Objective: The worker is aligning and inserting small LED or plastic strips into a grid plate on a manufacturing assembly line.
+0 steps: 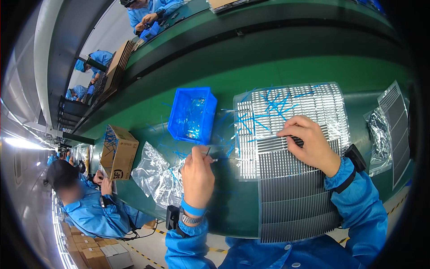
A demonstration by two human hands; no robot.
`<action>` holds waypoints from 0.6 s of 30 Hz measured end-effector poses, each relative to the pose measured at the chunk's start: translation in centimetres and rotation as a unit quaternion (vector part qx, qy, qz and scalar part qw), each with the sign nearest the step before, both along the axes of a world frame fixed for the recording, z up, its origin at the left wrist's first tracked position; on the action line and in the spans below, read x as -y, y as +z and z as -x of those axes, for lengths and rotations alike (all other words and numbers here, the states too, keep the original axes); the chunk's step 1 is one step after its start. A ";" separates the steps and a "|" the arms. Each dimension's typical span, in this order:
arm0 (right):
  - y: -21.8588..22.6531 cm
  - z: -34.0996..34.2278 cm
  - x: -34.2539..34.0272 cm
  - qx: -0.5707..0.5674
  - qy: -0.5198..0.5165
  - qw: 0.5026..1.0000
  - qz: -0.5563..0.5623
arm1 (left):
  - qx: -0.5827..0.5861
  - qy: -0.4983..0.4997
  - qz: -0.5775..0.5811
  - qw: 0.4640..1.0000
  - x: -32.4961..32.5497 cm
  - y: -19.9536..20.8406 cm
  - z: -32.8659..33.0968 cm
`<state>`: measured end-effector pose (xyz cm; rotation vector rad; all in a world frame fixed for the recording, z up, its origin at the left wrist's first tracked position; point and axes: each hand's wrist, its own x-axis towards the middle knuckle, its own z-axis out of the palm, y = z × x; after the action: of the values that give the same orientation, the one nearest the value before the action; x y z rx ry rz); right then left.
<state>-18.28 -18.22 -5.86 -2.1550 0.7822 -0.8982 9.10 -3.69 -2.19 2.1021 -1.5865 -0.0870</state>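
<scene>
My left hand (197,179) is raised over the table with its fingers closed. A short thin piece with a pale tip (214,160) sticks out at the fingertips, too small to name. My right hand (307,143) is curled, thumb and forefinger pinched at the upper edge of a sheet of dark strips (295,206); what lies between them is hidden. This sheet rests partly on a larger sheet of shiny silver pieces in rows (304,107) and reaches down toward my body. Blue thin strips (277,103) lie scattered across the silver sheet.
A blue bin (174,114) with small clear pieces inside stands beyond my left hand. Crumpled clear plastic bags (156,175) lie left of it, near a cardboard box (122,150). More plastic (380,134) and a dark sheet (395,134) lie right. A co-worker (89,193) sits at left.
</scene>
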 end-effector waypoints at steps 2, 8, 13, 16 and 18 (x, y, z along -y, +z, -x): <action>-0.1 -0.1 0.0 0.003 0.000 1.000 0.000 | 0.042 -0.042 0.007 0.998 -0.1 -0.1 -0.3; -0.2 0.0 0.1 0.009 -0.001 1.000 0.000 | 0.004 -0.035 0.023 0.999 -0.1 0.8 0.5; -0.1 0.1 0.4 0.009 0.003 1.000 0.009 | -0.099 -0.020 -0.021 0.995 -0.3 2.8 2.0; 0.0 0.2 0.4 0.000 -0.003 1.000 0.024 | -0.156 -0.091 -0.006 0.983 0.5 4.1 3.6; 0.7 0.1 -0.1 0.052 -0.022 0.998 -0.008 | -0.167 -0.142 0.009 0.976 1.4 4.6 5.1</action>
<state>-18.38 -18.16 -5.14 -2.0669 0.7846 -1.0154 4.03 -5.10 2.43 1.7230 -1.6540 -0.4954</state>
